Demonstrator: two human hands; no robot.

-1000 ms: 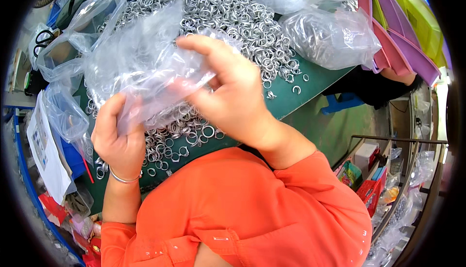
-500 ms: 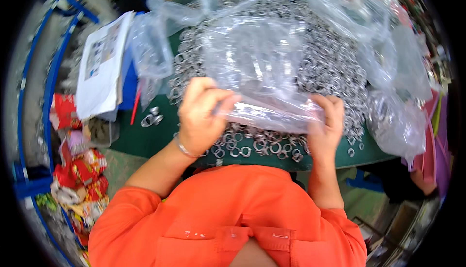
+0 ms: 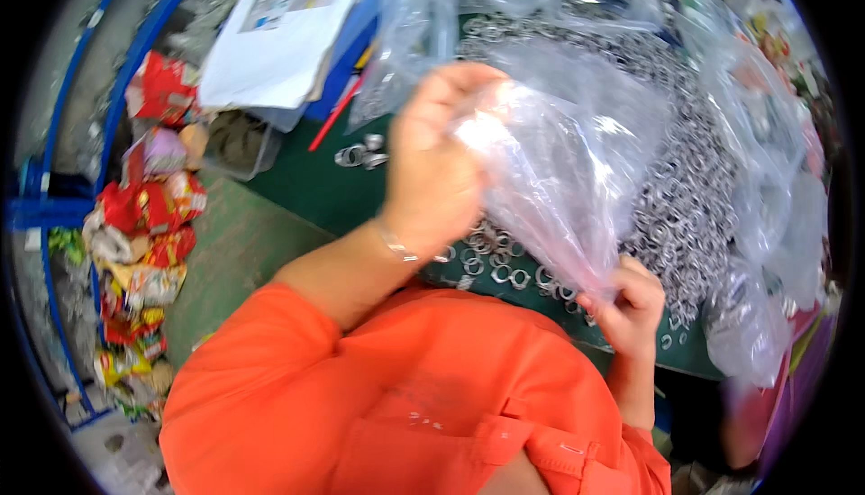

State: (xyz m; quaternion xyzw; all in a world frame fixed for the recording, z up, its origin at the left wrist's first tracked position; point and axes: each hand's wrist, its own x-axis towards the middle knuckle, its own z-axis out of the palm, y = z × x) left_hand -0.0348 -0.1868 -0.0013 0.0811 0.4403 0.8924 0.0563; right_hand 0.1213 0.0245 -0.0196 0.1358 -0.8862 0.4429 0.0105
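A clear plastic bag is stretched between my hands above the green table. My left hand grips its upper left edge, near a bright glare on the film. Lower down, my right hand pinches the gathered corner of the bag between thumb and fingers. Behind and below the bag spreads a large heap of small metal rings, several of them loose near the table's front edge. Through the film the bag's contents, if any, cannot be made out.
Papers lie on a blue folder at the left, with a red pen and a few rings beside it. Other clear bags lie at the right and back. Colourful packets stand along a blue rack.
The view has swung, shifting the table to the right. The bag has gone from a level fold to a slanted stretch, my left hand now higher and my right hand lower.
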